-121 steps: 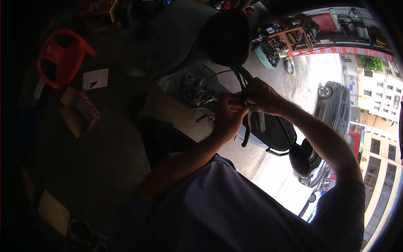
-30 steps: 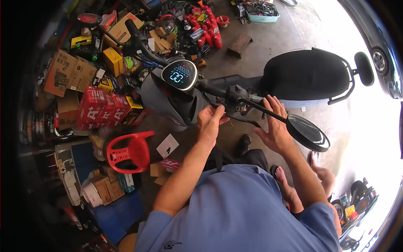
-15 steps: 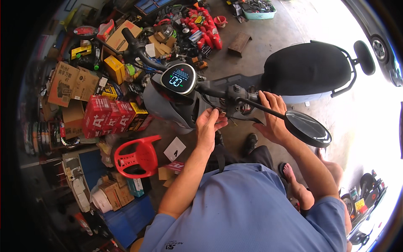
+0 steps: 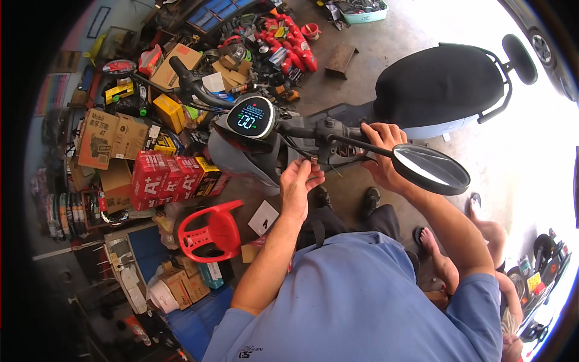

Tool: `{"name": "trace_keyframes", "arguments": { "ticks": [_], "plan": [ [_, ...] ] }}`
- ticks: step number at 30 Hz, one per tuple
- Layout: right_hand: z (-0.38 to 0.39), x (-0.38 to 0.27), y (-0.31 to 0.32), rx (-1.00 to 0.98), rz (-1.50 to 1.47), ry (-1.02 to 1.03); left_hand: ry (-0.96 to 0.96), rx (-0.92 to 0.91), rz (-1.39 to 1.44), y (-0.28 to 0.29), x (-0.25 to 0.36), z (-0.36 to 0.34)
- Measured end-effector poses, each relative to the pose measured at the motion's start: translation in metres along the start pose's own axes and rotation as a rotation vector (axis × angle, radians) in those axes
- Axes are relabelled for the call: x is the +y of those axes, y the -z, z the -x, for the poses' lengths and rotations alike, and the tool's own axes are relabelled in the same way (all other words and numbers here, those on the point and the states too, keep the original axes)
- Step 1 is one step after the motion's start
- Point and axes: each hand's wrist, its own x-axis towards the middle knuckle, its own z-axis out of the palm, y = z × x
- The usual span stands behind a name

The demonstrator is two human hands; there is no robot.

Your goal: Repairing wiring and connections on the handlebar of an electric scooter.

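A grey electric scooter [image 4: 238,158] stands across in front of me, its round dashboard [image 4: 248,118] lit. My left hand [image 4: 295,186] is closed in a pinch at the cables under the handlebar, by the front panel. A tiny brownish piece shows at its fingertips, too small to name. My right hand [image 4: 389,158] curls round the handlebar grip at the near end, fingers over the top and thumb below. The hand partly hides the grip. Beside that hand, a black round mirror [image 4: 431,169] reaches out on its stalk. Thin dark cables run between my two hands.
Red battery boxes [image 4: 154,181], cardboard boxes [image 4: 96,139] and heaped parts crowd the left. A red plastic chair [image 4: 211,234] stands near my left forearm. The black seat [image 4: 440,87] extends rightward. Another person's leg [image 4: 443,265] is close on my right. A small wooden stool [image 4: 342,60] stands beyond.
The view has shifted slightly, and the handlebar and near mirror appear a little further left. My right fingers have curled more round the grip. My left hand keeps its pinch at the cables.
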Motion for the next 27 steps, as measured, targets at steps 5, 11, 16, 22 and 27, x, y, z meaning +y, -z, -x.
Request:
{"name": "trace_keyframes", "arguments": {
  "ticks": [5, 11, 16, 22, 27],
  "plan": [
    [0.0, 0.001, -0.001, 0.036, -0.02, 0.016, 0.009, 0.022, -0.014, 0.0, -0.003, 0.003],
    [0.016, -0.011, 0.005, 0.082, 0.008, 0.072, -0.014, 0.035, -0.001, -0.001, 0.001, 0.003],
    [0.041, -0.025, -0.011, 0.141, -0.08, -0.067, -0.037, 0.049, 0.012, -0.002, 0.004, 0.001],
    [0.038, -0.018, -0.032, 0.008, -0.364, -0.22, -0.031, 0.018, -0.006, -0.005, 0.004, -0.002],
    [0.024, -0.005, -0.039, -0.23, -0.741, -0.396, -0.015, 0.012, -0.026, -0.008, 0.006, -0.002]
  ]
}}
